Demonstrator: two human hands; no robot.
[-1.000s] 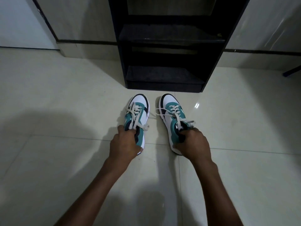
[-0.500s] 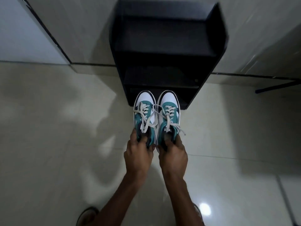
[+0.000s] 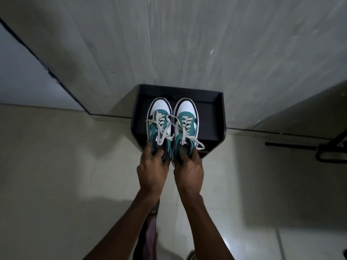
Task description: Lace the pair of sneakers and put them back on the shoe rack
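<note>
Already laced: both sneakers show cream laces threaded up through the eyelets, with loose ends trailing over the tongues; whether each is tied in a proper knot is not clear.
Left sneaker point(image 3: 159, 126): teal and white, toe pointing away from the person, held over the top of the shoe rack point(image 3: 210, 117).
Right sneaker point(image 3: 185, 126): same colours, just beside its mate, their inner sides touching or nearly so.
Left hand point(image 3: 152, 171): closed on the heel of the left sneaker, fingers point(image 3: 156, 153) curled into the collar opening.
Right hand point(image 3: 188, 172): closed on the heel of the right sneaker, thumb inside the collar.
Shoe rack: black, against the wall, seen from above; its top surface has a low raised edge and nothing else visible on it.
Contact with rack: I cannot tell if the soles already rest on the top surface or hang just above it.
Done: lacing, as far as it shows, and carrying the pair to the rack.
Left: in my judgement, settling both shoes flat, then letting go.
</note>
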